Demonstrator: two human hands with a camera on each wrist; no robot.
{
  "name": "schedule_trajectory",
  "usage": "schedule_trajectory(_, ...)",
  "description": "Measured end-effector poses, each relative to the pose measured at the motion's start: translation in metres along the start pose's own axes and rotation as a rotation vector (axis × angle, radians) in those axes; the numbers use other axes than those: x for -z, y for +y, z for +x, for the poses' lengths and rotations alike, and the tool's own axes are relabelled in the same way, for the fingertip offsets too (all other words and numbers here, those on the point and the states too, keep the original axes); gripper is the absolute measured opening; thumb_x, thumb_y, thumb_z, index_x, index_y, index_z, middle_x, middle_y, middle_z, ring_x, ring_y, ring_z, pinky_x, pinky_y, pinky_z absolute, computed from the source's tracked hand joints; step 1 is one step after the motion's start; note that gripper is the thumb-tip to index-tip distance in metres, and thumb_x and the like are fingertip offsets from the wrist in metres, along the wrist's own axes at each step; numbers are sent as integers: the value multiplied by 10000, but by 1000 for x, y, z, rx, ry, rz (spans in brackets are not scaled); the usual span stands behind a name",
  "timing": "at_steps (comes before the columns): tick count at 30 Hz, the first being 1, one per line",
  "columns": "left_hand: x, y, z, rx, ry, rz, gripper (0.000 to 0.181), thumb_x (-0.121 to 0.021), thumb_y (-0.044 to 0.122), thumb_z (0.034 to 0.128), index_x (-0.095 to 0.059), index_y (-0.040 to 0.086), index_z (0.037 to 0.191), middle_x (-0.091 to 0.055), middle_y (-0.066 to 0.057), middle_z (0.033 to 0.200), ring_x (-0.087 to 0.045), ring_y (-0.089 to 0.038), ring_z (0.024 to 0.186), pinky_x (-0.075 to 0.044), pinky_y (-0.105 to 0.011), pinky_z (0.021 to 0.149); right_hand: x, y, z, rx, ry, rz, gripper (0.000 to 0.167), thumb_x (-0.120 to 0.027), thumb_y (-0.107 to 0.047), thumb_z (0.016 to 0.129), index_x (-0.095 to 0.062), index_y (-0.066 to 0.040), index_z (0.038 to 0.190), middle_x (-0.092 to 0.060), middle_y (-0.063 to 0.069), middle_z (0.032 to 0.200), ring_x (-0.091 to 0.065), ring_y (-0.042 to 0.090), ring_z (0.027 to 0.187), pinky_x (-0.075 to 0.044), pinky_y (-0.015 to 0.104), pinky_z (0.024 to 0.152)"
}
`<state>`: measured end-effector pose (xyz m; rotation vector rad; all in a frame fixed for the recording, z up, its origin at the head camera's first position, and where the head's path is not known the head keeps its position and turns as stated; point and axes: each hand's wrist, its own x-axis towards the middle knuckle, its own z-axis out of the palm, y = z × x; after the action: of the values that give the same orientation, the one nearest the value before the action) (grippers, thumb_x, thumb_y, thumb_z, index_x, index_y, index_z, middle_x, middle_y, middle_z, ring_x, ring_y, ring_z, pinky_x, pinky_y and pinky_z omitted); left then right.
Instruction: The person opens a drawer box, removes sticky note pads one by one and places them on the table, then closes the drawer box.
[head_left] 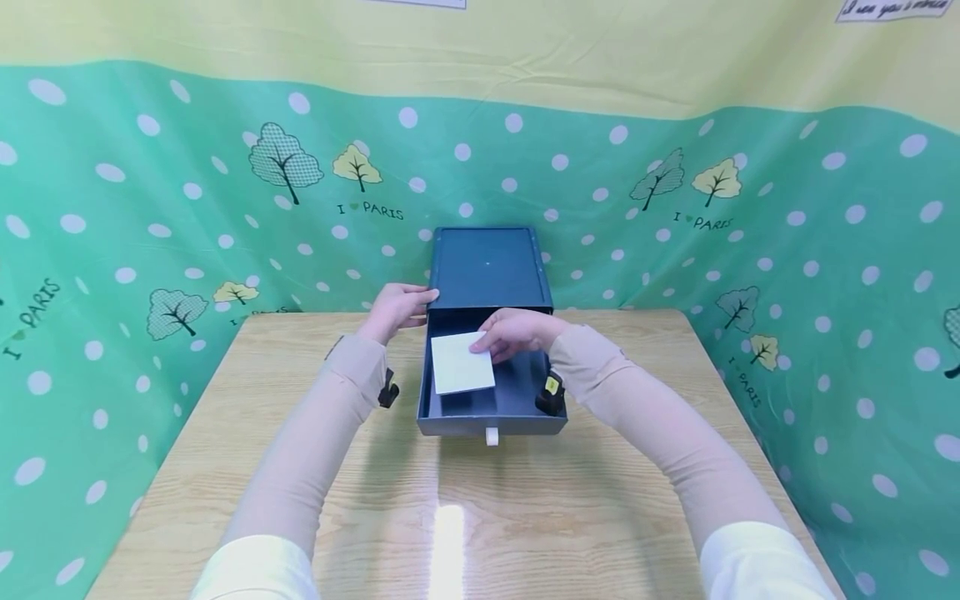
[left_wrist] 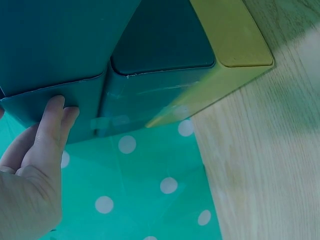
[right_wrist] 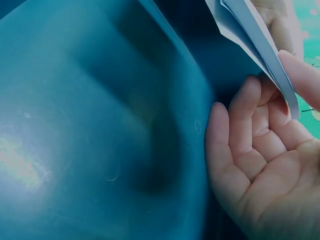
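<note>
A dark blue drawer box [head_left: 489,267] stands against the back curtain, its drawer [head_left: 517,404] pulled out toward me, with a white pull tab [head_left: 492,437] on the front. My left hand [head_left: 399,310] touches the box's left side near its front corner. In the left wrist view, its extended fingers [left_wrist: 50,117] lie against the teal-looking side panel. Over the drawer, my right hand [head_left: 517,332] pinches a square white piece of layered paper [head_left: 461,364] between thumb and fingers. Several layers show at the paper's edge [right_wrist: 265,52] in the right wrist view. The other right fingers curl loosely below it.
Another teal unit [left_wrist: 160,90] and a yellow one [left_wrist: 237,35] adjoin the box in the left wrist view. Everything stands on a wooden table [head_left: 525,517]. A green dotted curtain [head_left: 510,179] rises behind and at both sides.
</note>
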<state>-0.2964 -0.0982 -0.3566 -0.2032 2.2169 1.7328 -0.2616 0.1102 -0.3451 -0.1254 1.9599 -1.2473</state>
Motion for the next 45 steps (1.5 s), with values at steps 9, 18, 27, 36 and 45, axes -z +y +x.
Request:
schedule_trajectory(9, 1, 0, 1, 8, 6, 0, 545, -609, 236, 936, -434, 0, 1396, -535, -173, 1349, -566, -286, 1197, -527, -360, 963, 4, -2, -4, 34, 10, 61, 105, -613, -93, 901, -665, -23, 959, -702, -8, 765, -673, 113, 732, -566, 294, 809)
schedule_trajectory(18, 0, 0, 0, 5, 1, -15, 543, -606, 224, 937, -430, -8, 1396, -517, -178, 1366, -561, -296, 1199, -527, -358, 964, 8, -2, -9, 39, 32, 74, 188, -625, -113, 894, -666, 7, 1033, -709, 0, 808, -671, 123, 744, -563, 293, 803)
schedule_trajectory(27, 1, 1, -1, 9, -1, -3, 547, -597, 228, 942, -418, -5, 1405, -497, -177, 1389, -541, -294, 1226, -522, -355, 970, 13, -1, -14, 73, 30, 104, 195, -598, -111, 908, -655, 21, 1040, -704, -9, 806, -660, 114, 748, -558, 254, 736)
schedule_trajectory(36, -1, 3, -3, 13, 1, -23, 541, -599, 215, 942, -421, -14, 1399, -541, -198, 1335, -561, -300, 1200, -531, -352, 958, 19, 1, -19, 94, 42, 174, 136, -570, -73, 906, -638, 9, 991, -697, -14, 774, -660, 112, 729, -555, 252, 715)
schedule_trajectory(45, 0, 2, -2, 6, -6, -23, 545, -595, 213, 944, -411, -12, 1405, -531, -195, 1347, -556, -304, 1205, -531, -349, 956, 29, 6, -29, 124, 45, 222, 155, -537, -57, 913, -656, -105, 825, -695, -35, 751, -655, 99, 723, -536, 236, 702)
